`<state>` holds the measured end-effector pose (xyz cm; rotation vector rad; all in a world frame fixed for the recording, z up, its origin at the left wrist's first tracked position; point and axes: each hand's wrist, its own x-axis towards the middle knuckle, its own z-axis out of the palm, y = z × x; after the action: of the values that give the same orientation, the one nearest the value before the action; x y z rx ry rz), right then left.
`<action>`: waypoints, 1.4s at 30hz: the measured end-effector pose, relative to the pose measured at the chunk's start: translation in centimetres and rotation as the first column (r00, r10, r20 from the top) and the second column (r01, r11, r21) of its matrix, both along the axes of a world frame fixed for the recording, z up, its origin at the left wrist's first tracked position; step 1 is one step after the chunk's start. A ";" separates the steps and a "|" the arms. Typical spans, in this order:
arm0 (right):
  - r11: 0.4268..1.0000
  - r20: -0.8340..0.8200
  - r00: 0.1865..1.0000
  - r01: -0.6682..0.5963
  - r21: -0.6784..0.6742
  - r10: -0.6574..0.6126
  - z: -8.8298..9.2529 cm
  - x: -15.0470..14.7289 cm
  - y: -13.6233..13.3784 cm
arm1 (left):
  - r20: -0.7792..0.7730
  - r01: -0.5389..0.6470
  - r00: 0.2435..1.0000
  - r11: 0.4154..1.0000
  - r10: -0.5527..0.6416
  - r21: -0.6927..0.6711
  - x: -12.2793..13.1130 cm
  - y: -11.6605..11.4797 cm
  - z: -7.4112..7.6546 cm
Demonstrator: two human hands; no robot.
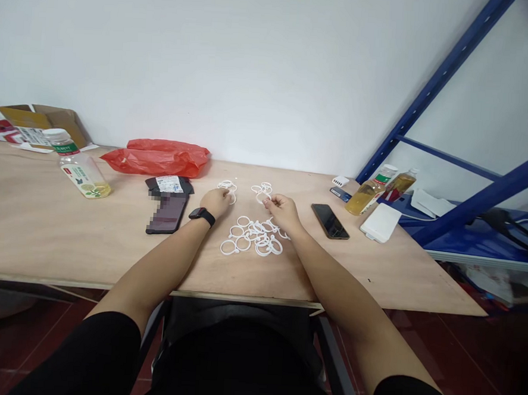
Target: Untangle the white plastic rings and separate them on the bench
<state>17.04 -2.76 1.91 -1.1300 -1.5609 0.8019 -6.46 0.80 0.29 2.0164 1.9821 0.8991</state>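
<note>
White rings between two hands at the wooden table, one ring pinched in the right fingertips.

The right hand [284, 212] closes thumb and fingers on the near edge of a white ring [258, 198], which juts out beyond the fingertips beside a small far cluster [266, 186]. The left hand [216, 202] curls at another cluster [225, 184], a ring showing just past its fingertips; whether they grip it cannot be told. A larger pile of knobbed white rings [258, 236] lies nearer the person, between the forearms. A black smartwatch [202, 215] circles the left wrist. Outward on the wooden table [110, 230] lie a red plastic bag [159, 158], a smartphone [329, 220] right of the right hand, and a tilted drink bottle [84, 174] far left.
</note>
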 end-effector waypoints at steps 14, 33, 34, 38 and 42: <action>0.990 0.115 0.984 -0.140 -0.006 0.140 0.3 -0.5 -1.2 | 0.213 0.473 0.779 0.775 -0.590 0.418 4.1 -4.3 2.2; 0.984 -0.112 0.978 -0.169 0.052 0.174 0.0 -0.1 -0.8 | 0.387 0.488 0.685 0.783 -0.617 0.385 4.3 -4.4 2.4; 0.984 -0.134 0.975 -0.170 0.045 0.175 0.0 -0.1 -0.8 | 0.463 0.491 0.653 0.800 -0.599 0.344 4.3 -4.4 2.4; 0.987 -0.154 0.975 -0.160 0.030 0.163 0.2 -0.1 -0.8 | 0.694 0.462 0.542 0.858 -0.474 0.225 4.7 -4.3 2.4; 0.987 -0.145 0.976 -0.158 0.032 0.161 0.2 -0.2 -0.9 | 0.742 0.427 0.520 0.881 -0.424 0.203 4.9 -4.4 2.3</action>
<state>16.83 -3.64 2.10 -0.9175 -1.5451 0.9524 -1.52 -3.60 2.63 1.5547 0.9430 1.3150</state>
